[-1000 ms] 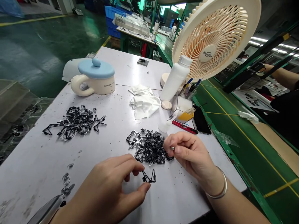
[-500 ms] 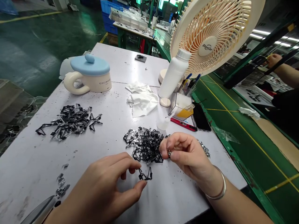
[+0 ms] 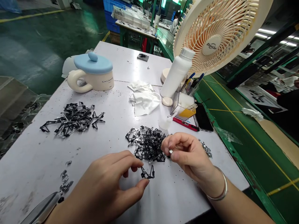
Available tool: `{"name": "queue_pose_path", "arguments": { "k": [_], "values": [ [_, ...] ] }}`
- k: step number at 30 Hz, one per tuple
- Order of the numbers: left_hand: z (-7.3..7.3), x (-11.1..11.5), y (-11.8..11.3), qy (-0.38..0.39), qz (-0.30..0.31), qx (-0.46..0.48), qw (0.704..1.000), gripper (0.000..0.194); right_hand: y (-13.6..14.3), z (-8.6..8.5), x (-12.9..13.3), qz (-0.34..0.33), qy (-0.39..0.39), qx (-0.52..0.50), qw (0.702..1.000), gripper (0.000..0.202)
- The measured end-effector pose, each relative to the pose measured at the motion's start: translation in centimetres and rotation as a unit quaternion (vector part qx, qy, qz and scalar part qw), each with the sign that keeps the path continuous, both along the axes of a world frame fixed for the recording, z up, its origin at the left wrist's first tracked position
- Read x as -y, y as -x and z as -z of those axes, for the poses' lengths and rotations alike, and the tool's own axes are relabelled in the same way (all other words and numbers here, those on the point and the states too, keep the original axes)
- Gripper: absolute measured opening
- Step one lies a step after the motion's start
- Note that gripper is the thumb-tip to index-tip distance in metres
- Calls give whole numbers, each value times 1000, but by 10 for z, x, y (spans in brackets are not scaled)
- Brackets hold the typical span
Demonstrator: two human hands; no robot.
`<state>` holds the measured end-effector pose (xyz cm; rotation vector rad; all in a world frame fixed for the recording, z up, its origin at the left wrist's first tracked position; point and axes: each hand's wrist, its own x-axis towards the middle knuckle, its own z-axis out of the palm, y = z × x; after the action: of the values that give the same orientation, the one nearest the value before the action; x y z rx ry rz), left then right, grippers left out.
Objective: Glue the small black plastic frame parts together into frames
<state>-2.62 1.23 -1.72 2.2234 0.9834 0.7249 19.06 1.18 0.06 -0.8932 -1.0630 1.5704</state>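
Note:
My left hand [image 3: 116, 183] grips a small black bracket-like plastic part [image 3: 148, 173] between thumb and forefinger, just above the table. My right hand [image 3: 187, 152] is closed in a pinch on a tiny shiny metal piece [image 3: 171, 151], too small to name more exactly. Behind both hands lies a heap of black plastic parts [image 3: 149, 143]. A second heap of such parts [image 3: 76, 119] spreads at the left of the table. Partly hidden by my right hand is a pile of small metal pieces [image 3: 206, 148].
On the white table [image 3: 112, 124] stand a lidded mug [image 3: 100, 79], a white bottle [image 3: 177, 73], a pen holder [image 3: 184, 104] and a large fan [image 3: 210, 45]. A white cloth [image 3: 144, 101], a phone [image 3: 203, 117] and several metal scraps [image 3: 65, 182] lie about. Plastic boxes [image 3: 14, 105] stand at the left.
The view has shifted slightly, moving the scene a little to the right. The metal piece in my right hand shows more plainly. A co-worker's raised hand at far right has gone from sight.

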Motion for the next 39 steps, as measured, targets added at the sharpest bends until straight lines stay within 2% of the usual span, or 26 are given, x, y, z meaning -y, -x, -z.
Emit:
{"name": "queue_pose_path", "arguments": {
  "k": [8, 12, 15, 19, 25, 33, 39],
  "values": [
    [0, 2, 1, -4, -12, 28, 1000, 9, 0, 1, 2, 2, 13, 23, 1000, 16],
    [-1, 2, 1, -31, -21, 36, 999, 9, 1, 0, 5, -12, 15, 52, 998, 19],
    [-4, 1, 2, -97, -37, 29, 994, 11, 2, -1, 9, -10, -12, 121, 993, 22],
    [-8, 0, 4, -207, -50, 24, 977, 15, 4, -1, 12, -25, -87, 216, 972, 20],
    [-8, 2, 5, -311, -37, -6, 950, 19, 6, 1, 11, -8, -155, 275, 949, 16],
    [-7, 9, 9, -352, -4, 7, 936, 29, 6, 0, 11, -13, -167, 346, 923, 19],
    [-8, 11, 7, -338, -6, 9, 941, 31, 6, 1, 12, -7, -166, 369, 915, 16]
  ]
}}
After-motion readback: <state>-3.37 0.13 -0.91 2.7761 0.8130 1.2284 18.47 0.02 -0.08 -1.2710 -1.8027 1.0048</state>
